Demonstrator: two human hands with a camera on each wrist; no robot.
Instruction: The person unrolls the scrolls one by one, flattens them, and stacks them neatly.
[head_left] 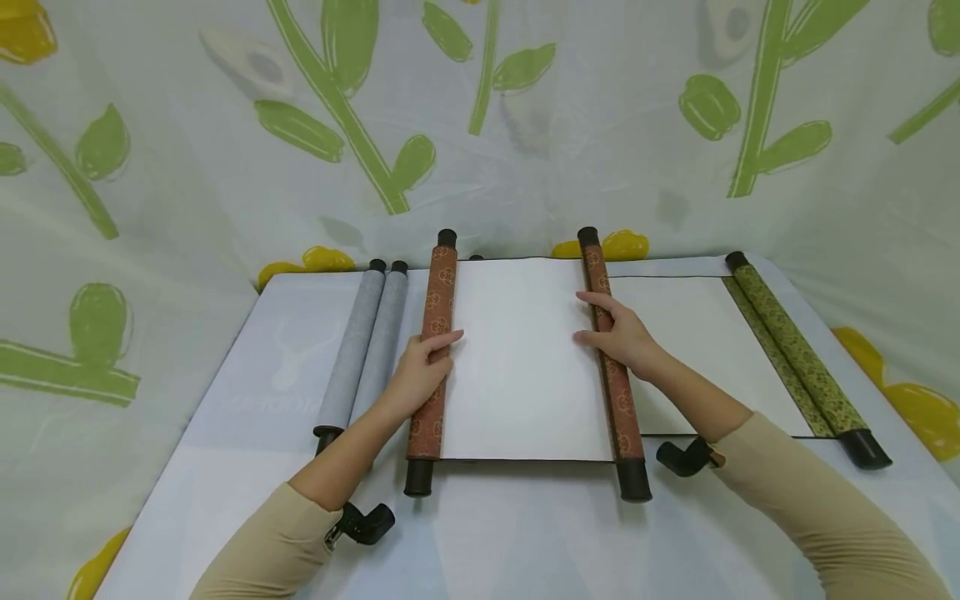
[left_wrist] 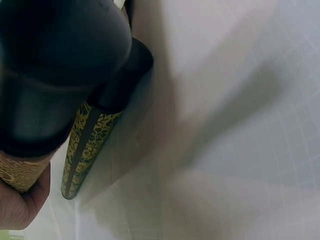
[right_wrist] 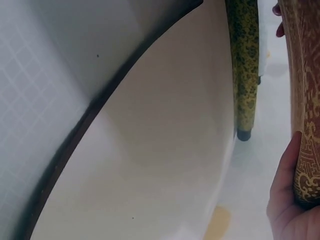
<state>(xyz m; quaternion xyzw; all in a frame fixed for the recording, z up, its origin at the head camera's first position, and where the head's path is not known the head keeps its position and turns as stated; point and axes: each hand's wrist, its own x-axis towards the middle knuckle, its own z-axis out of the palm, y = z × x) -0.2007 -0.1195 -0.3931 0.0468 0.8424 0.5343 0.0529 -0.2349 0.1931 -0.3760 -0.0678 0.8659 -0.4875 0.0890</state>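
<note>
A scroll with reddish-brown, flower-patterned rollers and black end knobs is partly unrolled, a blank white sheet [head_left: 525, 358] stretched between them. My left hand [head_left: 418, 373] grips its left roller [head_left: 440, 287], thumb on the front. Around the right roller [head_left: 621, 404], my right hand [head_left: 622, 337] curls with fingers and thumb over the sheet's edge. The scroll appears raised off the table, above a second scroll with a green-gold roller [head_left: 795, 342]. In the left wrist view, a large black knob [left_wrist: 60, 55] hides much of the hand. The right wrist view shows the brown roller [right_wrist: 307, 100] being held.
The green-gold scroll lies spread on the table, its white sheet [head_left: 690, 333] partly covered. Two grey rollers [head_left: 356, 342] with black ends lie side by side at the left. The pale table [head_left: 517, 550] backs onto a leaf-patterned curtain [head_left: 600, 150].
</note>
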